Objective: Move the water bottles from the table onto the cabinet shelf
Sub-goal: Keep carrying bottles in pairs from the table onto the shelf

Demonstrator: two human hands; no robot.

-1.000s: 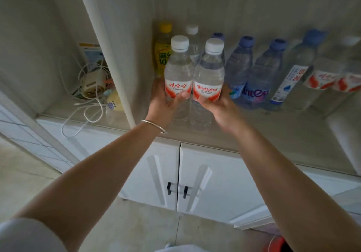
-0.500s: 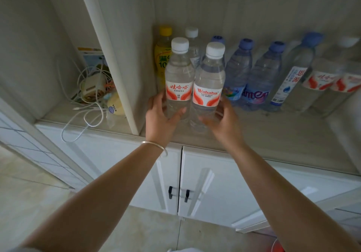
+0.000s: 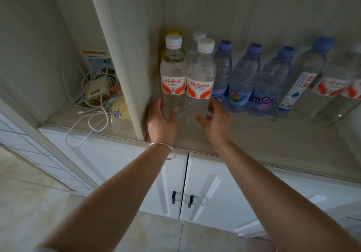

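Two clear water bottles with white caps and red-and-white labels stand upright side by side on the cabinet shelf point(image 3: 263, 138), the left bottle point(image 3: 172, 70) touching the right bottle point(image 3: 201, 75). My left hand point(image 3: 161, 122) sits low at the left bottle's base, thumb and relaxed fingers loosely flanking it. My right hand point(image 3: 216, 124) hovers beside the right bottle's base with fingers spread and holds nothing.
Behind and to the right stands a row of several more bottles, blue-capped ones point(image 3: 244, 79) among them, and a yellow-capped bottle point(image 3: 172, 31) at the back. A vertical divider point(image 3: 121, 56) bounds the left side; beyond it lie tangled white cables point(image 3: 91, 114). Below are white cabinet doors point(image 3: 205, 193).
Both hands gripped the bottles at label height a second ago. They have slid down to the bases and loosened, the right hand coming off, with the bottles left standing on the shelf.
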